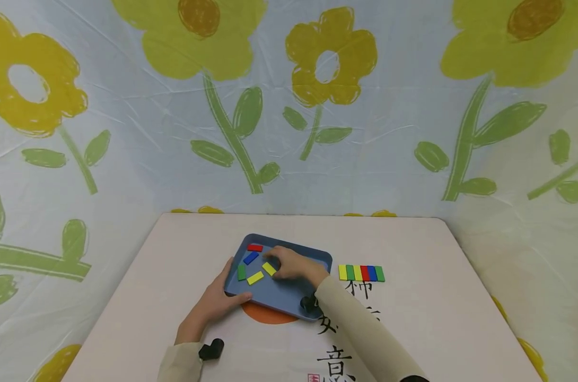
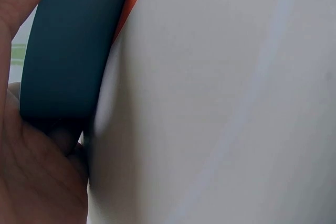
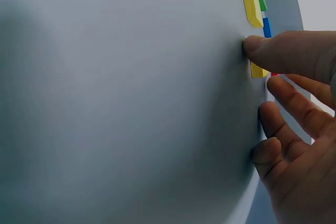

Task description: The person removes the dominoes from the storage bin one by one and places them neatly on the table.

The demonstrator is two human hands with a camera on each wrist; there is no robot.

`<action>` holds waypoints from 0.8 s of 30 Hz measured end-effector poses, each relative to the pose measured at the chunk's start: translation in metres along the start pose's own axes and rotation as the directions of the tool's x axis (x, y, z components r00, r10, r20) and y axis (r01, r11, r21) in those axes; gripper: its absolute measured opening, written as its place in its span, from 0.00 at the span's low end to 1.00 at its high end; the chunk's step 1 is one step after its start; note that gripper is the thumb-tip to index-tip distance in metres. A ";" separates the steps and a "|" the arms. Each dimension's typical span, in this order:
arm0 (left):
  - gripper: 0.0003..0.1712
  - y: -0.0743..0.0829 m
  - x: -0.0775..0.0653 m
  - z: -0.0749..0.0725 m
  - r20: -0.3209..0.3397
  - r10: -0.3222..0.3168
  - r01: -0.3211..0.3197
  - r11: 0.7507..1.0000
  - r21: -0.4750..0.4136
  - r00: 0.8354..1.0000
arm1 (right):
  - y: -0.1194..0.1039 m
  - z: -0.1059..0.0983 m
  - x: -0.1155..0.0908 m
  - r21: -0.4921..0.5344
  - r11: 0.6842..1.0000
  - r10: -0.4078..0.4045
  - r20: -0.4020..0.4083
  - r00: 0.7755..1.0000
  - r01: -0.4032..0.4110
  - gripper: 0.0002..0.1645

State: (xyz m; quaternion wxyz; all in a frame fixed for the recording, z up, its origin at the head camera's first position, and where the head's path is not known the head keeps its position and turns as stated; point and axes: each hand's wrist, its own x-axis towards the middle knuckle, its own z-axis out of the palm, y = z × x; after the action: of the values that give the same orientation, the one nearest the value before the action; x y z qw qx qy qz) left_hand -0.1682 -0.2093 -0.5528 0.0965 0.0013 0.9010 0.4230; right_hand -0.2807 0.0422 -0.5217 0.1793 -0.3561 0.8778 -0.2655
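Observation:
A shallow blue-grey tray [image 1: 281, 297] lies tilted on the table, holding several small flat blocks. My left hand [image 1: 216, 301] grips its left end, thumb along the front rim; the left wrist view shows fingers tucked beneath the tray's corner [image 2: 73, 51]. Inside the tray, my right hand [image 1: 291, 263] reaches over a yellow block [image 1: 269, 269]. Its thumb [image 3: 286, 51] is right at that block, the other fingers bent and spread apart beyond it. Nearby lie a second yellow block [image 1: 255, 278], a green block [image 1: 242, 272], a blue block [image 1: 251, 258] and a red block [image 1: 255, 248].
Right of the tray, a tidy row of coloured blocks [image 1: 361, 273] stands side by side: yellow, green, yellow, red, blue, green. The pale table mat [image 1: 413, 318] carries black characters and an orange disc [image 1: 270, 314] partly under the tray. Flowered cloth [image 1: 365, 175] hangs behind.

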 end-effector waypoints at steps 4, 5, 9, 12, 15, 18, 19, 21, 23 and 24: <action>0.69 0.000 0.000 0.001 0.001 0.000 0.000 1.000 -0.010 1.000 | 0.000 0.002 0.002 0.001 1.000 -0.004 0.010 1.000 0.004 0.33; 0.69 0.000 0.000 0.001 -0.001 -0.001 0.001 1.000 -0.008 1.000 | 0.000 0.002 0.002 -0.003 1.000 -0.007 0.011 1.000 0.007 0.32; 0.69 -0.001 0.000 0.002 -0.005 -0.013 0.013 1.000 0.001 1.000 | 0.001 0.004 0.004 -0.016 1.000 -0.013 0.010 1.000 0.013 0.28; 0.69 0.000 0.001 0.002 -0.003 -0.015 0.015 1.000 0.008 1.000 | 0.002 0.004 0.003 -0.021 1.000 -0.004 0.009 1.000 0.004 0.27; 0.70 0.001 0.000 0.002 0.002 -0.020 0.020 1.000 0.009 1.000 | 0.001 0.001 0.000 0.002 1.000 0.006 -0.002 1.000 -0.006 0.28; 0.70 0.001 0.000 0.002 0.003 -0.025 0.025 1.000 0.006 1.000 | -0.001 -0.004 -0.005 0.040 0.999 0.024 -0.022 0.999 -0.023 0.29; 0.70 0.002 0.000 0.002 0.003 -0.027 0.027 1.000 0.005 1.000 | -0.001 -0.006 -0.007 0.057 0.998 0.030 -0.028 0.999 -0.029 0.29; 0.71 0.002 0.000 0.001 0.003 -0.031 0.031 0.999 0.004 1.000 | -0.001 -0.010 -0.011 0.076 0.996 0.041 -0.040 0.998 -0.038 0.29; 0.71 0.002 0.000 0.001 0.003 -0.035 0.035 0.999 0.004 0.999 | -0.001 -0.013 -0.016 0.089 0.995 0.053 -0.049 0.997 -0.049 0.30; 0.71 0.002 0.000 0.001 0.003 -0.034 0.034 0.999 0.005 0.999 | -0.001 -0.015 -0.018 0.098 0.994 0.058 -0.054 0.997 -0.052 0.30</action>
State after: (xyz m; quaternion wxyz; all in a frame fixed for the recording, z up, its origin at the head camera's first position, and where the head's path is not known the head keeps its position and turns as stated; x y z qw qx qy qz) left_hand -0.1684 -0.2070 -0.5520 0.1050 -0.0133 0.9017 0.4193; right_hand -0.2757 0.0599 -0.5072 0.1785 -0.3151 0.8782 -0.3126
